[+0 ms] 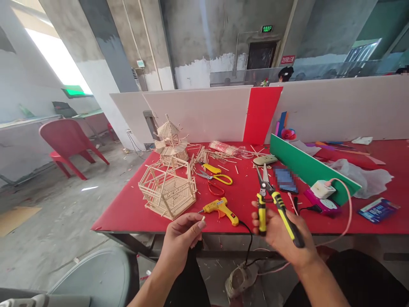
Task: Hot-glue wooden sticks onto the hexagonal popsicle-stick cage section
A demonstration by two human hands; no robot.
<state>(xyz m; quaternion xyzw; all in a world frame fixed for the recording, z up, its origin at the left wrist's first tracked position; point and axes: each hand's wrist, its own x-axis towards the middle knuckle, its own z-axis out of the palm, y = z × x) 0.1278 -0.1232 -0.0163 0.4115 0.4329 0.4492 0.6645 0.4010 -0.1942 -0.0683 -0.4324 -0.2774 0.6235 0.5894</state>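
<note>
Red tbl [128,213], snips [278,202] in R hand [278,238]

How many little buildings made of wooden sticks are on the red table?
2: an open frame at front left, and a roofed tower just behind it. Others farther back could be hidden.

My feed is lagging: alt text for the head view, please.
A person's right hand holds yellow-and-black shears, blades apart, at the near edge of a red table, while the left hand pinches a small pale piece. On the table are a yellow glue gun, an open stick frame and a roofed stick tower.
</note>
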